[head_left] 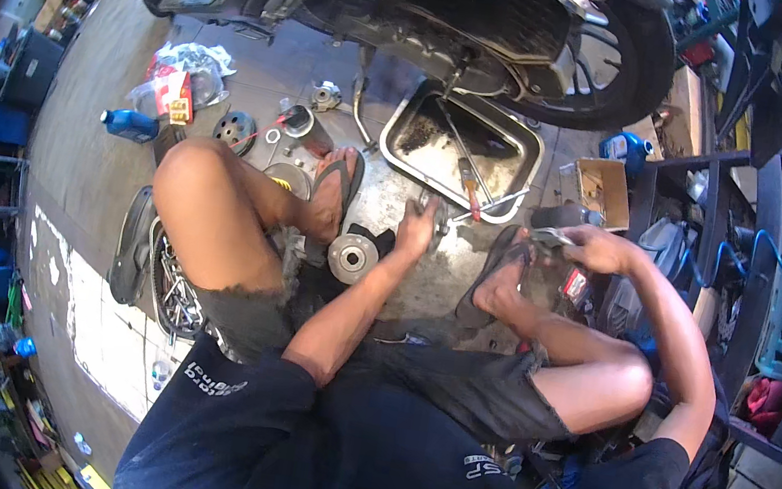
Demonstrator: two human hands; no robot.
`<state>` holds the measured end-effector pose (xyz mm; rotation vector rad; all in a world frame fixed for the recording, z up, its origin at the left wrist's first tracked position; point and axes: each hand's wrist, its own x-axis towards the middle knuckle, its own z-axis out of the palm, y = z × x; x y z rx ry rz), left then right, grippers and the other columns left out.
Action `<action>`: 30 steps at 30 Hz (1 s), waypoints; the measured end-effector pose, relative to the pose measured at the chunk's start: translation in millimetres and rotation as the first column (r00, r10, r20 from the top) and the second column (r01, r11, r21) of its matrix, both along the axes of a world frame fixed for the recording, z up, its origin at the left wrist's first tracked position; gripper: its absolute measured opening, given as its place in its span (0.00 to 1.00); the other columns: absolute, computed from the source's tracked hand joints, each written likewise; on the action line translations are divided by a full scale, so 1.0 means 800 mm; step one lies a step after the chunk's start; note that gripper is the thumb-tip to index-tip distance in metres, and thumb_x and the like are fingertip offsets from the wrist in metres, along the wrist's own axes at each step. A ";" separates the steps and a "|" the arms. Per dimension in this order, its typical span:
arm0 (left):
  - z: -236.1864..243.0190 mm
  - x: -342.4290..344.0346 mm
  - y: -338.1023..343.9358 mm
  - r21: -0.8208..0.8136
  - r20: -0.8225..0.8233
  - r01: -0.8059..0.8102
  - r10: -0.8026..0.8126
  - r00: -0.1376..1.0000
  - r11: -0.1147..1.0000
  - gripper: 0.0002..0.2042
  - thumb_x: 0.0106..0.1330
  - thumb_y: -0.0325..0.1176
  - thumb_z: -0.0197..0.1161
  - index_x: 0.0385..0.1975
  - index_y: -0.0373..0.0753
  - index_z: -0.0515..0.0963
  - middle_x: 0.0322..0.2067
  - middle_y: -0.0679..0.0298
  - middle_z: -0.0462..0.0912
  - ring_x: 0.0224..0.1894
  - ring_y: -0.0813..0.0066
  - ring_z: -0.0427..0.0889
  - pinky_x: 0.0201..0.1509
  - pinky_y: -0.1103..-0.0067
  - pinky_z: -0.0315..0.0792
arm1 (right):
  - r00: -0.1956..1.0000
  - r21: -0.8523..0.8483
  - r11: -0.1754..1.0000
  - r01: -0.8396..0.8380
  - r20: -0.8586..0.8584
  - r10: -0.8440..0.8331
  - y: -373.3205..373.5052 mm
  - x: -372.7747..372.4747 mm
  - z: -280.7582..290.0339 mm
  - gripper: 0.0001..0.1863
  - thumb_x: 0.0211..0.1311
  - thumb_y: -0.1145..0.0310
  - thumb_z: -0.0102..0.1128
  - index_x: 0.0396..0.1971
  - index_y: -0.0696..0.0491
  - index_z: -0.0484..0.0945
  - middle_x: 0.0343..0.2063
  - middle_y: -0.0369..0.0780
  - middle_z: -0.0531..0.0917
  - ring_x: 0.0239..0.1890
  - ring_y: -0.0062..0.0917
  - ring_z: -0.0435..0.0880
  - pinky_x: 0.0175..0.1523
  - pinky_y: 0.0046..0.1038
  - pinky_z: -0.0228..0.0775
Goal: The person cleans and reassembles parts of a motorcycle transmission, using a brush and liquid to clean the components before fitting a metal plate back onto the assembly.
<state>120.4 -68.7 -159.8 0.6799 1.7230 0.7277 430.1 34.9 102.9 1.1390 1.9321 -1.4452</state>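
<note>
My left hand (pixel 419 227) is closed around a small grey metal part (pixel 440 220), just in front of a metal drip pan (pixel 389 133); the fingers hide much of its shape. My right hand (pixel 591 248) pinches a shiny metal piece (pixel 552 236) above my right foot, its exact kind unclear. Below that hand is a clear plastic bag with a red label (pixel 575 284). A screwdriver (pixel 469 194) with an orange-red handle lies over the pan's near edge, beside other long tools. Near my left wrist lies a round metal disc (pixel 352 259) with a central hole.
A motorcycle (pixel 395 12) stands across the far side. Left of the pan are a jar (pixel 305 128), a drum-like part (pixel 234 131) and a blue bottle (pixel 129 124). A cardboard box (pixel 604 193) and a dark rack (pixel 758 289) stand to the right. Loose tools (pixel 176 293) lie beside my left leg.
</note>
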 end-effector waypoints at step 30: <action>-0.013 0.014 -0.067 -0.114 -0.047 -0.007 0.002 0.999 0.993 0.39 0.71 0.66 0.43 0.67 0.36 0.66 0.63 0.41 0.73 0.66 0.43 0.71 0.67 0.62 0.64 | 0.995 0.427 0.904 -0.034 0.101 -0.010 -0.044 -0.091 -0.173 0.33 0.70 0.38 0.52 0.44 0.58 0.82 0.28 0.47 0.87 0.37 0.42 0.86 0.45 0.42 0.74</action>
